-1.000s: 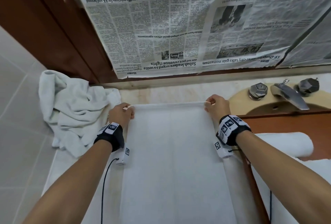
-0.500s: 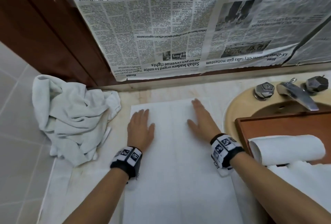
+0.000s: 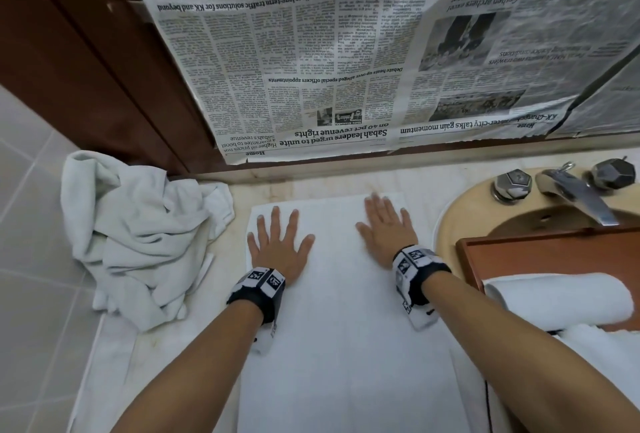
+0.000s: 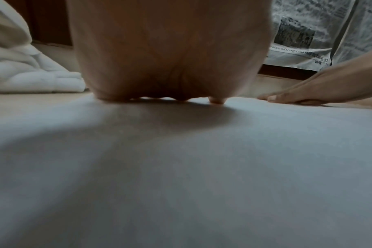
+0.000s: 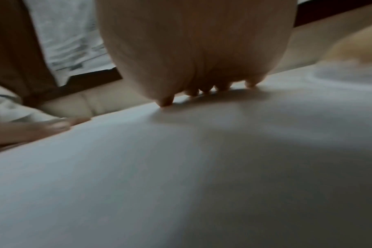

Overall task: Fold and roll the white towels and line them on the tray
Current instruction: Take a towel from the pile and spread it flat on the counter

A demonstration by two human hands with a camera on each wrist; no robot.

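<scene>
A white towel (image 3: 339, 328) lies flat and folded lengthwise on the marble counter, running from the wall side toward me. My left hand (image 3: 277, 245) presses flat on its far left part with fingers spread. My right hand (image 3: 386, 228) lies flat on its far right part, fingers straight. The wrist views show each palm (image 4: 170, 58) (image 5: 198, 50) down on the white cloth (image 4: 181, 167) (image 5: 181, 167). A rolled white towel (image 3: 557, 301) lies on the brown wooden tray (image 3: 540, 252) at the right. A heap of crumpled white towels (image 3: 138, 235) sits at the left.
The tray sits over a beige sink (image 3: 460, 221) with a chrome tap (image 3: 575, 197) and two faceted knobs (image 3: 512, 185). Newspaper (image 3: 346, 51) covers the wall behind the counter. A dark wooden frame (image 3: 86, 69) rises at the back left, and grey tiles (image 3: 31, 224) lie at the left.
A second ago both hands pinched the towel's far edge at its corners. They let go and laid flat on the towel, and have since slid a little outward across it.
</scene>
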